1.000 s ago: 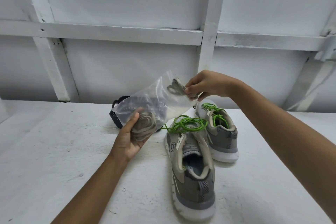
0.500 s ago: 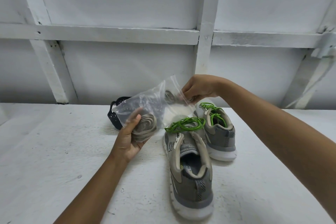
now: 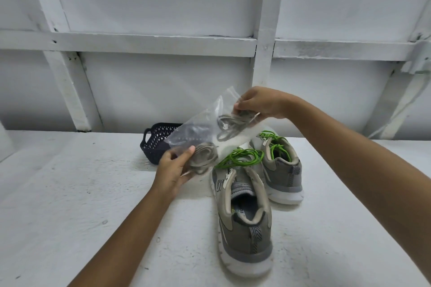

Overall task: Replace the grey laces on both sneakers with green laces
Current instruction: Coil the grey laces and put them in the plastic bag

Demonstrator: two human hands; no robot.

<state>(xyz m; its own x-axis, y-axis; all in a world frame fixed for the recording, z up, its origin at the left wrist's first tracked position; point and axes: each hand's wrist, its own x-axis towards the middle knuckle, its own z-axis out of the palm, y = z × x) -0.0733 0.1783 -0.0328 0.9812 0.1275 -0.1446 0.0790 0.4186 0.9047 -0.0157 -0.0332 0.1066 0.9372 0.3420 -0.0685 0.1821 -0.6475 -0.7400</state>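
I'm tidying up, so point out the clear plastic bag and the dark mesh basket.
clear plastic bag (image 3: 205, 127), head view, its see-through middle panel.
dark mesh basket (image 3: 154, 144), head view, its front lattice wall.

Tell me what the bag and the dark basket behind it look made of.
The bag looks like thin clear plastic film, glossy: the grey laces show through and it creases. The basket is probably moulded plastic, matt dark, with a regular lattice of holes.
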